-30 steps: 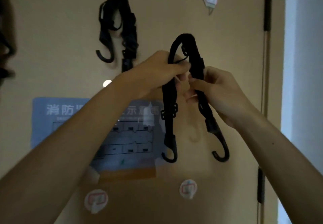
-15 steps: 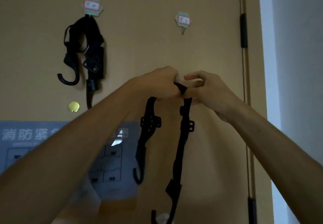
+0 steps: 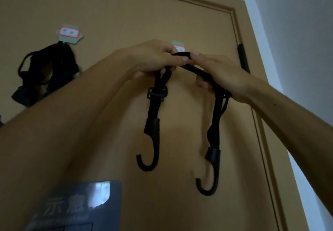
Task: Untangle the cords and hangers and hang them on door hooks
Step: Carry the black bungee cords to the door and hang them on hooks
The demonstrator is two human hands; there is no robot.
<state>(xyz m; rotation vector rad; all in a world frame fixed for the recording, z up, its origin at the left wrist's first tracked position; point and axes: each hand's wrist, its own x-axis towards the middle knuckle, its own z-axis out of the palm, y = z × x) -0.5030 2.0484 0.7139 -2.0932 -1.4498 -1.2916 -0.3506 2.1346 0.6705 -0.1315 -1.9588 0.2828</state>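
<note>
Here my left hand (image 3: pixel 153 58) and right hand (image 3: pixel 221 74) both pinch the middle of the black cord (image 3: pixel 198 70), fingers closed on it, holding it up against the door (image 3: pixel 126 11) just at the sticker hook (image 3: pixel 178 46); its two hooked ends dangle below, and another cord (image 3: pixel 46 68) already hangs on the left hook (image 3: pixel 69 34)

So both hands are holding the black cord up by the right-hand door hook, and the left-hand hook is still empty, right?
Not quite. In the head view the left door hook already carries a black cord bundle. Both the left hand and right hand do hold the black cord by the right door hook.
</note>
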